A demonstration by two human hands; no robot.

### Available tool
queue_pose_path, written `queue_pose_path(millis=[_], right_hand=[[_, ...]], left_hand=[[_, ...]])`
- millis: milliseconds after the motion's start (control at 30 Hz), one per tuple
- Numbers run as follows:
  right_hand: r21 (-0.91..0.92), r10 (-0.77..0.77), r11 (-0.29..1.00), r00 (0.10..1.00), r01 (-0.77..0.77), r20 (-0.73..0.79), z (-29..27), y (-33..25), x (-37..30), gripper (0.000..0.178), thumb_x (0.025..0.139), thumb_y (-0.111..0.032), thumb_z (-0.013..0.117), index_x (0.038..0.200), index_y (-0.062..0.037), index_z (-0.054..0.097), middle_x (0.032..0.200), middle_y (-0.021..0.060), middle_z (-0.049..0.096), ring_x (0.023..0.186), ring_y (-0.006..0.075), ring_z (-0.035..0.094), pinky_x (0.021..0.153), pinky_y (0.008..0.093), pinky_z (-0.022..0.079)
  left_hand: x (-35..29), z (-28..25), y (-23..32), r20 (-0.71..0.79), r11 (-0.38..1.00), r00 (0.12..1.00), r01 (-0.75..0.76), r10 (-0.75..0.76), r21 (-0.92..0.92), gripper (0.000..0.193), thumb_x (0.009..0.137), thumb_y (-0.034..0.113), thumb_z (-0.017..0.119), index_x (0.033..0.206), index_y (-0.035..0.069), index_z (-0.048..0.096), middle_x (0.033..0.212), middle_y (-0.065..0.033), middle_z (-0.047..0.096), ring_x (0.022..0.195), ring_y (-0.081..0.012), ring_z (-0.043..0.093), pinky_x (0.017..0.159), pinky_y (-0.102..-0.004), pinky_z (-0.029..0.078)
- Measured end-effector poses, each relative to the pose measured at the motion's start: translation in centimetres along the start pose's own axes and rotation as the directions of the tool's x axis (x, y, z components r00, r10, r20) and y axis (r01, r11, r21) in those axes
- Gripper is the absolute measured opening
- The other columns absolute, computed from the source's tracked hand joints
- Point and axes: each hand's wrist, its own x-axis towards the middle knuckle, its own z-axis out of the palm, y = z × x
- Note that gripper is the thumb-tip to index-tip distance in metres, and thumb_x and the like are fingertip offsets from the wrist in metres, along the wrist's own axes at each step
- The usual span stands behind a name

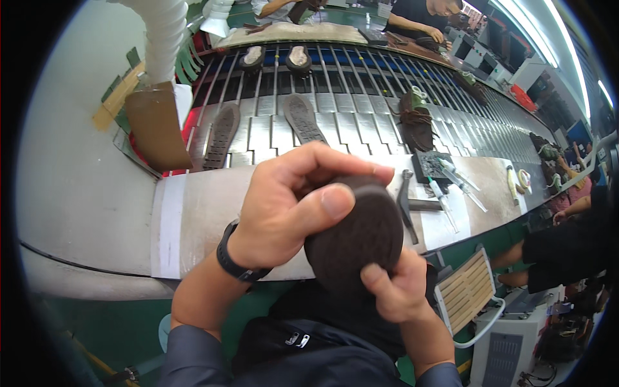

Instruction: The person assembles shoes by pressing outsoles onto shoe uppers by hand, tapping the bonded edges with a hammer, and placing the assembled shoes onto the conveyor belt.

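A dark brown shoe [358, 235] is held up in front of me, its rounded end toward me. My left hand [284, 209] grips its upper left side, thumb pressed on the near face and fingers curled over the top. At the lower right, my right hand [401, 290] holds the shoe with its thumb on the near face. Its other fingers are partly hidden. Just beyond the shoe, on the bench [213, 197], lie a hammer [405, 200], a dark block [427, 166] and several syringes [443, 201].
Across the slatted metal conveyor [348, 129] lie two dark soles, a laced brown shoe [416, 122] and two shoes with pale undersides. A cardboard sheet [158, 129] and white hose [161, 39] stand left. A slatted chair [464, 290] is at right. Other people work across the conveyor.
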Motion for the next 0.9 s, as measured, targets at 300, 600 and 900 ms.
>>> queue_pose_path(millis=[300,600,900], right_hand=[[-0.298,-0.177,0.93,0.974,0.214,0.144,2.7,-0.1,0.0,0.026,0.104,-0.023,0.074,0.099,0.0015,0.068,0.067,0.013,0.062,0.053,0.0287,0.064,0.052,0.0357,0.048],[-0.326,-0.104,0.932,0.979,0.157,0.173,3.9,-0.3,0.2,0.021,0.101,-0.019,0.078,0.095,-0.0015,0.067,0.068,0.0144,0.064,0.056,0.0324,0.066,0.052,0.039,0.05],[-0.32,-0.172,0.924,0.974,0.21,0.144,3.8,0.5,1.3,0.019,0.098,-0.017,0.08,0.102,-0.0011,0.071,0.076,0.0127,0.068,0.059,0.0312,0.068,0.053,0.0377,0.052]], left_hand=[[-5.8,1.0,3.7,-0.179,0.963,0.984,0.061,-0.013,0.262,0.061,0.11,0.044,0.051,0.136,-0.01,0.059,0.139,-0.0356,0.064,0.126,-0.0385,0.069,0.108,-0.047,0.056],[-6.7,0.8,3.8,-0.169,0.853,0.974,-0.042,0.151,0.521,0.043,0.114,0.036,0.055,0.124,-0.005,0.061,0.127,-0.0323,0.07,0.118,-0.0359,0.072,0.103,-0.0447,0.059],[-5.9,0.3,3.5,-0.396,0.884,0.907,0.062,0.143,0.463,0.031,0.11,0.026,0.054,0.109,-0.004,0.064,0.113,-0.0277,0.074,0.107,-0.034,0.075,0.096,-0.0445,0.06]])
